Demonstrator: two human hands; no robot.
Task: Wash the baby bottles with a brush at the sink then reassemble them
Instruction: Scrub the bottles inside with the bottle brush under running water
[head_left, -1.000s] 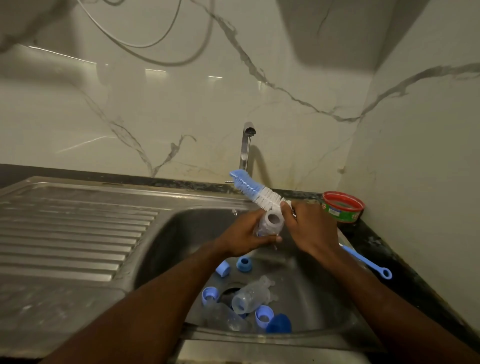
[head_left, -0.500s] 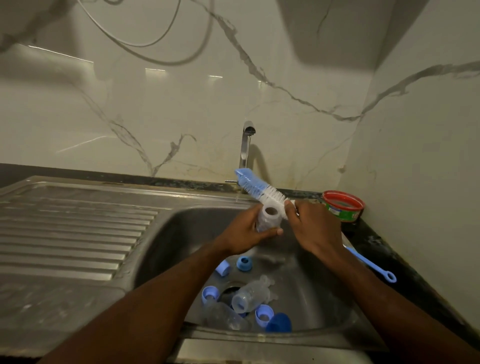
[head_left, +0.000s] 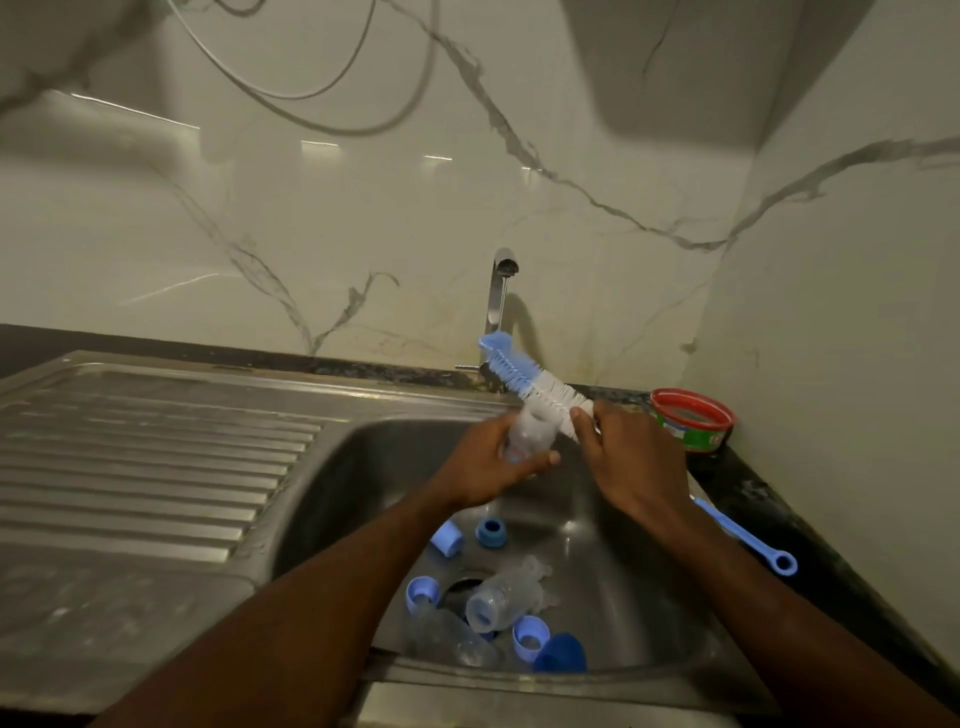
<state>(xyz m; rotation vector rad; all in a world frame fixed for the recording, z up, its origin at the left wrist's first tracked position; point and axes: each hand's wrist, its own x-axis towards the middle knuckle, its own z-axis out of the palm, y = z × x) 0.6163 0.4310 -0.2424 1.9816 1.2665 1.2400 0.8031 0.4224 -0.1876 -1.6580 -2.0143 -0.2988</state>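
Slanting up-left — brush (head_left: 524, 382); bottle (head_left: 530, 434) upright.

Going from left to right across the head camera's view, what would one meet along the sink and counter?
Ribbed draining board → left hand holding a clear bottle → right hand → red-rimmed tub → ring end of the blue brush handle.

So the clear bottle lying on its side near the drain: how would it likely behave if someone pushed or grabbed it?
The clear bottle lies on its side on the sloped sink floor, so a push would probably roll it. It looks like thin empty plastic, likely light. In a wash basin it is probably wet, so perhaps slippery. Blue rings beside it might stop it.
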